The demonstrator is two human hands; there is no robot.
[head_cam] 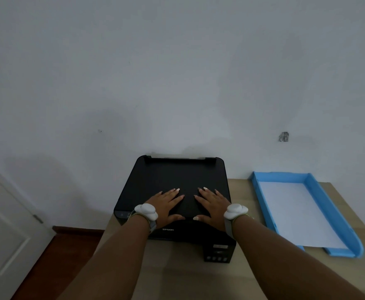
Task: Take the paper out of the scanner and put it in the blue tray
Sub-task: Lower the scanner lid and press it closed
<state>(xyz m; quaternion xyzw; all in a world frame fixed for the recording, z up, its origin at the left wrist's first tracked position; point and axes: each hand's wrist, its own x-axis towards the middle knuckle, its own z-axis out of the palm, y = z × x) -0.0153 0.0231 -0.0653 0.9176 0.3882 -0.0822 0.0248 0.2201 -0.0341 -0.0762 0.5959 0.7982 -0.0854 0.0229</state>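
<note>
A black scanner stands on the wooden table with its lid down flat. My left hand and my right hand lie palm down on the front part of the lid, fingers spread, thumbs at the lid's front edge. Neither hand holds anything. To the right of the scanner lies the blue tray, and a white sheet of paper rests flat inside it. Whatever is under the scanner lid is hidden.
The wooden table stands against a pale wall. A white door and dark red floor are at the left, past the table's edge. Both wrists carry white wrist-worn devices.
</note>
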